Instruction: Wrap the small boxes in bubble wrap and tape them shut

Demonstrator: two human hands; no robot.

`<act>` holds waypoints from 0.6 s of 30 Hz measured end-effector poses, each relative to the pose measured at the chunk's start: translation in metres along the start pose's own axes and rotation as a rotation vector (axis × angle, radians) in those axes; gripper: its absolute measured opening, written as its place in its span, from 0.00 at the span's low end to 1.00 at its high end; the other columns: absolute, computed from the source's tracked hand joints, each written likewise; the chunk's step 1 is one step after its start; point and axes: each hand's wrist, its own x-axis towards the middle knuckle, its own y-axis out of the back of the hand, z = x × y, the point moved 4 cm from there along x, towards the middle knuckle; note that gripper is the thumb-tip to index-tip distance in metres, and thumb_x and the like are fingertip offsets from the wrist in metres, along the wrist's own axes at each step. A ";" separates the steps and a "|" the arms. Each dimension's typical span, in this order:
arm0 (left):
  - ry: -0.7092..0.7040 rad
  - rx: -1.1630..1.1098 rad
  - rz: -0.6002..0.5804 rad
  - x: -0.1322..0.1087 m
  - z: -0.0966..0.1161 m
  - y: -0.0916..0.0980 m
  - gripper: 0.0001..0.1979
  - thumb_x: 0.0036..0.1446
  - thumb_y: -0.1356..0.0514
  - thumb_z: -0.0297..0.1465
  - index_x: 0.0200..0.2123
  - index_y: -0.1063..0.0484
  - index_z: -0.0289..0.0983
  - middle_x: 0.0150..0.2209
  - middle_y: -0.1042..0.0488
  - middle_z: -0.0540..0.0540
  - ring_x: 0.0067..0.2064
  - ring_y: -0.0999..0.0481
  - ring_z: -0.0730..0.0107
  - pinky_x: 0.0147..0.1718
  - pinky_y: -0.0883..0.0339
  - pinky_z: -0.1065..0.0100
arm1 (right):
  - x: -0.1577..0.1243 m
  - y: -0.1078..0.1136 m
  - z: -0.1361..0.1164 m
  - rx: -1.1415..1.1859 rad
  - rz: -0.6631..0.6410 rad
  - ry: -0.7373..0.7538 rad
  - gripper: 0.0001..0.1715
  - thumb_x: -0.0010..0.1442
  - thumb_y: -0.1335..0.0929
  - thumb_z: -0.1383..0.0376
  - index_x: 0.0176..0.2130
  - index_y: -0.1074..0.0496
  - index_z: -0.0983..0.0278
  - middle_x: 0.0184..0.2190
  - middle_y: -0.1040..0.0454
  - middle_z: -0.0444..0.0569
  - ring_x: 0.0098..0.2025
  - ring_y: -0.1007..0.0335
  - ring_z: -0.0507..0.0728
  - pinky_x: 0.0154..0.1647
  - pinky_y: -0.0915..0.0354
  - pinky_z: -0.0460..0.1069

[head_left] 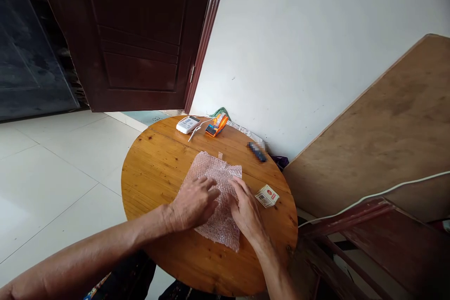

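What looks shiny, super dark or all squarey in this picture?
In the head view, the floor has a pale glare patch at far left; in the head view, small glints dot the bubble wrap; in the head view, the door looks very dark, and blocky squares blur a dark object on the table.

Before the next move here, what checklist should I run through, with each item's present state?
1. Translucent, pinkish plastic bubble wrap within the edge of the round, brown wooden table: ok.
2. Left hand and right hand both at the wrap: ok.
3. Firm grip by either hand: cannot tell; contact at the fingertips is unclear.
4. Small, cream, boxy pack with red print apart from the wrap: ok, to its right.
5. Orange tape dispenser apart from the wrap: ok, beyond it.
6. Nothing inside the wrap: cannot tell.
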 end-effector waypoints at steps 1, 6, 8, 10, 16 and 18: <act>0.009 0.040 -0.003 0.007 -0.010 -0.004 0.14 0.62 0.43 0.36 0.49 0.28 0.37 0.57 0.31 0.37 0.56 0.30 0.50 0.54 0.35 0.50 | 0.005 -0.009 0.002 -0.010 -0.030 -0.013 0.23 0.65 0.41 0.66 0.57 0.32 0.65 0.60 0.32 0.59 0.62 0.36 0.63 0.62 0.38 0.61; 0.090 0.083 -0.102 0.029 -0.058 -0.036 0.35 0.56 0.41 0.53 0.59 0.34 0.36 0.65 0.39 0.31 0.65 0.41 0.40 0.61 0.51 0.36 | 0.032 -0.038 0.022 -0.114 -0.166 -0.074 0.27 0.66 0.40 0.62 0.60 0.34 0.72 0.60 0.33 0.65 0.63 0.37 0.68 0.61 0.38 0.64; 0.098 0.070 -0.081 0.030 -0.068 -0.042 0.38 0.57 0.44 0.55 0.61 0.36 0.36 0.66 0.41 0.31 0.67 0.45 0.40 0.62 0.54 0.35 | 0.038 -0.042 0.027 -0.149 -0.175 -0.079 0.27 0.66 0.40 0.61 0.60 0.34 0.72 0.61 0.34 0.65 0.63 0.38 0.68 0.61 0.38 0.63; 0.093 0.064 -0.050 0.030 -0.073 -0.044 0.39 0.57 0.45 0.57 0.62 0.37 0.36 0.66 0.42 0.31 0.68 0.47 0.40 0.62 0.56 0.35 | 0.040 -0.043 0.030 -0.164 -0.153 -0.080 0.27 0.67 0.41 0.60 0.60 0.34 0.69 0.62 0.34 0.63 0.63 0.38 0.67 0.61 0.38 0.63; 0.066 0.069 -0.037 0.028 -0.077 -0.047 0.41 0.57 0.47 0.59 0.63 0.38 0.37 0.67 0.42 0.32 0.68 0.48 0.39 0.63 0.58 0.34 | 0.030 -0.043 0.028 -0.195 -0.121 -0.089 0.27 0.68 0.42 0.57 0.59 0.34 0.66 0.61 0.33 0.61 0.62 0.37 0.68 0.58 0.38 0.64; 0.065 0.064 -0.042 0.027 -0.078 -0.048 0.41 0.57 0.47 0.59 0.64 0.38 0.37 0.67 0.43 0.32 0.68 0.48 0.40 0.63 0.59 0.34 | 0.029 -0.042 0.026 -0.200 -0.113 -0.084 0.26 0.68 0.42 0.57 0.59 0.33 0.66 0.61 0.32 0.60 0.61 0.36 0.68 0.57 0.37 0.64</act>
